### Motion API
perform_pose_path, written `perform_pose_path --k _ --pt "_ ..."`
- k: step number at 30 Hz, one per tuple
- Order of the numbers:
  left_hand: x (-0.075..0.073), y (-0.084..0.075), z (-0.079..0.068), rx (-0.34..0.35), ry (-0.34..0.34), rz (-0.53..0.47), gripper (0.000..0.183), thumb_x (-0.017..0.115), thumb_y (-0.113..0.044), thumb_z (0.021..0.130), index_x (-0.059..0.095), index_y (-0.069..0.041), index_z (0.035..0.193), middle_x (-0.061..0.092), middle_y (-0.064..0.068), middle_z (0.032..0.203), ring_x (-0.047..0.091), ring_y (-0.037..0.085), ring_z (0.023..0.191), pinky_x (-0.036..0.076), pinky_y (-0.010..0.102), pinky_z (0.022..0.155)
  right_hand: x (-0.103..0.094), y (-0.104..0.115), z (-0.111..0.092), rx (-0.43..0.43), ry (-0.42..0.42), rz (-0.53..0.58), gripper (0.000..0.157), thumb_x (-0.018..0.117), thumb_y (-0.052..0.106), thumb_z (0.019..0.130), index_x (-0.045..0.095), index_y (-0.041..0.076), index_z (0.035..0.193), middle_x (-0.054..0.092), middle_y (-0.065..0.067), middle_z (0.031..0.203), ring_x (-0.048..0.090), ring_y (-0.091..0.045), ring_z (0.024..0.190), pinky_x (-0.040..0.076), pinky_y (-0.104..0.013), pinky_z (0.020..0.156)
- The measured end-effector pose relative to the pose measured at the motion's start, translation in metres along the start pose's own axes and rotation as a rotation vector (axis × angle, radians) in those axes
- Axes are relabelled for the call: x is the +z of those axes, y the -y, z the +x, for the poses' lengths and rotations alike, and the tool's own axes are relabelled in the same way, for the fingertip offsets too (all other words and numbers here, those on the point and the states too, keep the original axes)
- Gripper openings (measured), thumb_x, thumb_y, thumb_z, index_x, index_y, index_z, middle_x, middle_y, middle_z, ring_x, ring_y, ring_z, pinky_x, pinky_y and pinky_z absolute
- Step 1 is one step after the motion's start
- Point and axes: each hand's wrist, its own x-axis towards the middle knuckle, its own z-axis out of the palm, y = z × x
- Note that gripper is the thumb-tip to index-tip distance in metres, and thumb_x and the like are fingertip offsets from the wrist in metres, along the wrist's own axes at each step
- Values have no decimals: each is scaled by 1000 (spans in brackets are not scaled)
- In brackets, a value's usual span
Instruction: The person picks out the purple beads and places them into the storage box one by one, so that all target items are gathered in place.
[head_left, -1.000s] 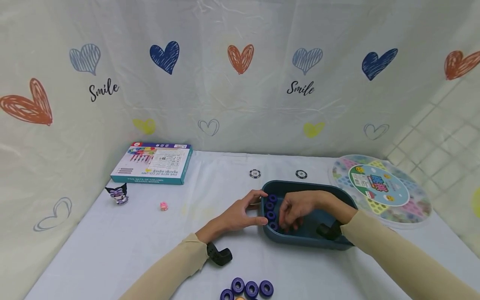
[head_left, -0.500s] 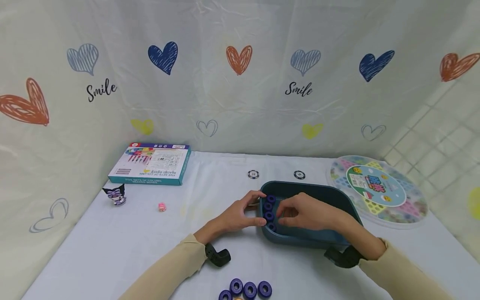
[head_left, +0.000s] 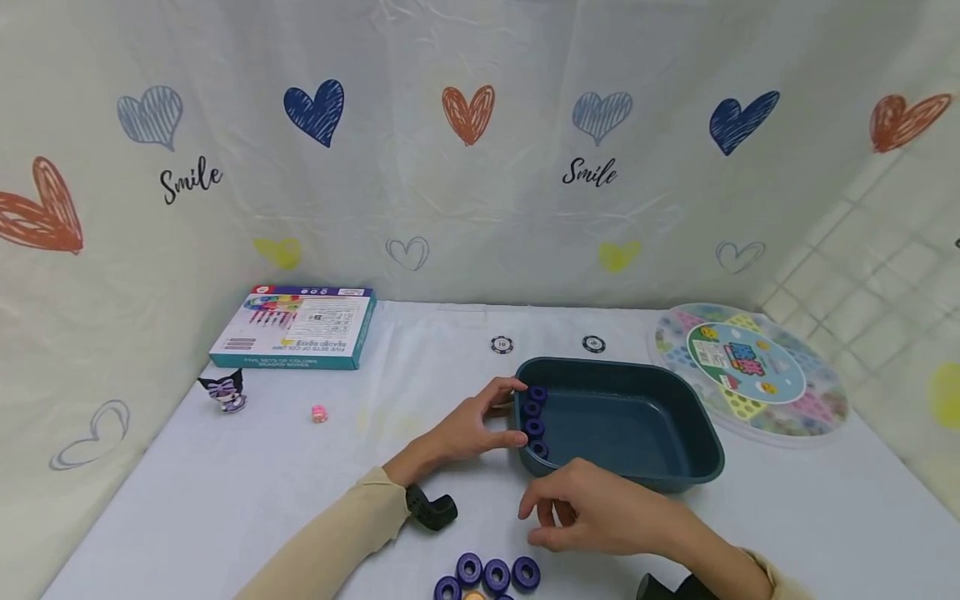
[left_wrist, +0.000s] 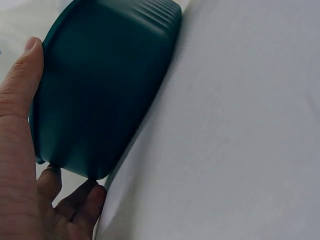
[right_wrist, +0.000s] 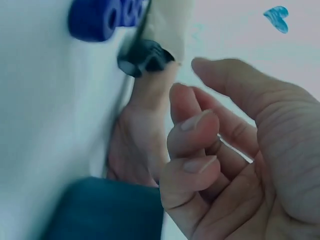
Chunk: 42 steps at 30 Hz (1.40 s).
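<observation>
A dark teal plastic basin [head_left: 615, 417] stands on the table, with several purple ring beads [head_left: 534, 427] lined up along its left inner wall. My left hand [head_left: 468, 429] holds the basin's left end, thumb and fingertips set apart against its rim and side; the left wrist view shows fingertips bent against the corner. My right hand [head_left: 600, 512] hovers in front of the basin's near side, its fingers loosely bent and nothing between them, as the right wrist view also shows. Below it, several more purple ring beads [head_left: 497, 576] lie at the near edge around a partly visible orange one [head_left: 474, 595].
A flat game box [head_left: 292, 327] lies at the back left, near a small figurine [head_left: 225, 392] and a pink piece [head_left: 319, 414]. Two poker chips [head_left: 502, 345] lie behind the basin. A round, colourful board [head_left: 750, 371] lies at the right.
My right hand has come out of the basin, moving toward the near side of the table above the loose beads. The left hand has kept its place on the basin.
</observation>
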Motion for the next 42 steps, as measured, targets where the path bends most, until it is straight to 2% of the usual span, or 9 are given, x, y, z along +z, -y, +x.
perform_pose_path --k 7,12,20,25,30,35,40,42 --pt "1 5 3 11 15 -40 72 64 -53 76 34 -21 133 40 0 137 42 13 120 35 38 98 16 -13 3 -52 132 2 21 62 34 85 62 21 101 55 20 71 46 6 56 43 -15 51" --pt "-1 4 2 6 4 -24 71 64 -53 76 34 -22 133 42 0 136 43 13 119 36 38 97 23 -20 8 -103 221 -5 23 63 33 84 62 22 104 54 19 70 46 9 56 43 -14 51" --pt "-4 3 2 16 -13 -27 72 65 -53 75 34 -22 132 42 1 135 44 13 119 36 36 98 25 -26 12 -130 261 17 25 64 31 83 62 20 106 56 18 70 47 9 58 44 -14 53" --pt "-4 2 2 16 -9 -31 72 64 -54 75 34 -23 133 41 0 136 43 13 119 35 35 98 22 -24 9 -132 263 17 25 64 31 83 62 19 105 56 18 70 46 10 58 44 -14 52" --pt "-5 1 2 2 -7 -22 73 64 -56 74 34 -24 133 40 -1 137 42 12 120 35 36 98 10 -14 3 -140 246 28 26 63 34 84 61 21 107 57 19 72 47 9 58 44 -15 51" --pt "-5 1 1 -14 -8 -21 74 63 -57 74 34 -25 133 39 -3 137 42 12 120 35 36 98 -7 -12 -4 -124 200 114 28 63 31 84 60 20 110 58 16 74 47 6 59 44 -17 50" --pt "-3 4 1 -9 1 -23 73 62 -57 75 33 -24 133 39 -1 137 42 14 120 36 36 97 -21 -19 -12 -144 130 193 27 65 23 83 60 18 109 59 8 74 46 3 58 41 -17 46" --pt "-2 5 1 -7 5 -20 73 61 -58 75 33 -24 133 39 0 138 42 14 120 36 36 97 -26 -23 -15 -127 110 228 27 66 20 83 60 17 110 58 6 75 46 0 58 41 -18 46"
